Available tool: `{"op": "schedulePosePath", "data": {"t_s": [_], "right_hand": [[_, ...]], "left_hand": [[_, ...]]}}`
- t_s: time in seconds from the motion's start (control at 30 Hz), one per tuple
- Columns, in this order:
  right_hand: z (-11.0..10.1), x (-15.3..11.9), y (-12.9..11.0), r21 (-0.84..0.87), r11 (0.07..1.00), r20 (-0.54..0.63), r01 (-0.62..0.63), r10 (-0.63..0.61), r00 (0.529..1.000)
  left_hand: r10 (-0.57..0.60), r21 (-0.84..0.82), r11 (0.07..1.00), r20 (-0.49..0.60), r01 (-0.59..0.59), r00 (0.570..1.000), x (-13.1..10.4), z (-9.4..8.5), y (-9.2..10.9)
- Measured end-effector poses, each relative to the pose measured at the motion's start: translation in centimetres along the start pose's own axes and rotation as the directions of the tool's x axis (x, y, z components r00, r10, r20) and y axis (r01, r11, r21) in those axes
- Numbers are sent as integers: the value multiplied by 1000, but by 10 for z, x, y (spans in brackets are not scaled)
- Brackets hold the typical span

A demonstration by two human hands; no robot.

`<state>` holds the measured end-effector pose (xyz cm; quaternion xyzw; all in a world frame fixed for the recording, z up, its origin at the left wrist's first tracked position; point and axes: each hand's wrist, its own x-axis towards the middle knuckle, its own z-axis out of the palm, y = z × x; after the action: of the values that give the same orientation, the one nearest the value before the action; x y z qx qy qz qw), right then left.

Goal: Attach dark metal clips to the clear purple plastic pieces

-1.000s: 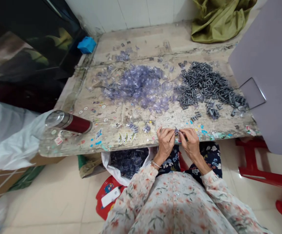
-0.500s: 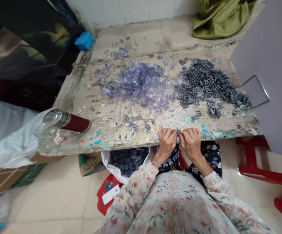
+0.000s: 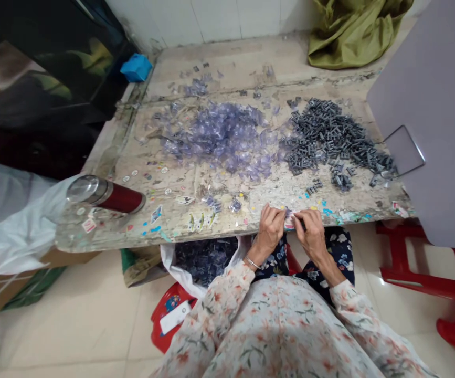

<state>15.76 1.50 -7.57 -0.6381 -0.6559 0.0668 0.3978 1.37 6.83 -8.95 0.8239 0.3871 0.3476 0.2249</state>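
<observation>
At the table's front edge, my left hand has its fingers closed on a small clear purplish piece. Just right of it, my right hand is pinched, a small gap from the left; what its fingertips hold, if anything, is too small to name. Beyond the hands lie a heap of clear purplish plastic pieces and, to the right, a heap of dark grey plastic parts. A white sack below the table edge holds many dark and purplish pieces.
A red flask lies at the table's left. A grey panel with a wire handle stands at the right, above red stools. Olive cloth is at the back. A phone rests on a red stool below.
My hands have moved slightly apart, leaving a small gap between their fingertips. The view has shifted a little.
</observation>
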Motion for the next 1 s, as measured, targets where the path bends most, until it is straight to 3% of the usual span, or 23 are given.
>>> {"op": "schedulePosePath", "data": {"t_s": [0.13, 0.23, 0.33, 0.43, 0.57, 0.7, 0.77, 0.9, 1.0], "right_hand": [[-15, 15, 4, 116, 986, 191, 123, -143, 971], [-24, 26, 2, 236, 959, 302, 158, -226, 926], [-30, 30, -6, 279, 952, 261, 125, -200, 944], [-34, 28, -15, 289, 951, 245, 114, -189, 951], [-37, 26, -24, 308, 945, 242, 105, -185, 953], [-38, 24, -29, 305, 952, 195, 41, -105, 975], [-38, 22, -30, 311, 950, 177, 13, -72, 982], [-36, 17, -36, 351, 936, 155, -40, -15, 988], [-36, 16, -40, 360, 931, 154, -54, -3, 988]], "left_hand": [[-114, -248, 958, 121, 141, 986, 15, -22, 2], [-250, -501, 788, 271, 358, 929, 22, -35, 3], [-377, -669, 538, 354, 513, 856, 21, -40, 4], [-445, -731, 352, 419, 585, 791, 17, -41, 7], [-454, -771, 210, 468, 601, 758, 17, -45, 14], [-438, -785, 100, 516, 611, 736, 19, -52, 24], [-416, -789, 129, 506, 600, 755, 17, -55, 28], [-364, -767, 383, 387, 514, 848, 12, -56, 36], [-380, -721, 537, 258, 439, 888, 10, -55, 41]]}}
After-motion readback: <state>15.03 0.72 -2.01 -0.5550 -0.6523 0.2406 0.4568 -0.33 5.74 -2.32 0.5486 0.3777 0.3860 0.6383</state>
